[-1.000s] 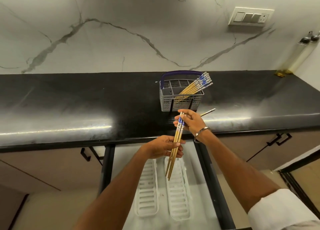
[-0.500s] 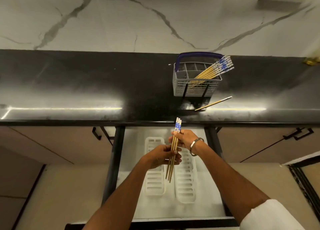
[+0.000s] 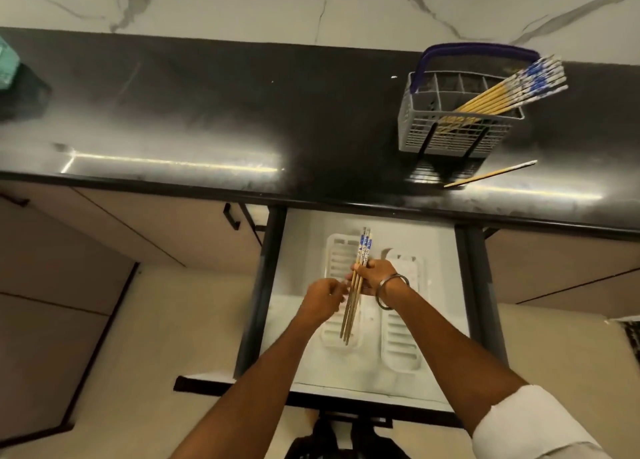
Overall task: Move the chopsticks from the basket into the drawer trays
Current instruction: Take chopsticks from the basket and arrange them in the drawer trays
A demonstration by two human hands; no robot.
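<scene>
My right hand [image 3: 375,276] grips a small bundle of wooden chopsticks [image 3: 354,303] with blue-and-white tops, held lengthwise over the left white slotted tray [image 3: 337,256] in the open drawer [image 3: 301,361]. My left hand [image 3: 322,301] hovers just left of the bundle, fingers curled, touching or nearly touching it. A second white tray [image 3: 401,348] lies to the right, partly under my right wrist. Several more chopsticks [image 3: 512,91] lean out of the grey basket [image 3: 450,136] with a blue handle on the black counter. One loose chopstick [image 3: 490,173] lies in front of the basket.
The black counter's front edge [image 3: 207,190] overhangs the back of the drawer. Dark drawer rails [image 3: 261,285] run on both sides. Closed cabinet doors with black handles [image 3: 231,216] flank the drawer. A teal object [image 3: 8,65] sits at the counter's far left.
The view tilted down and the bundle dropped lower over the left tray. My left hand let go of the sticks and shifted slightly left; my right hand now holds them alone.
</scene>
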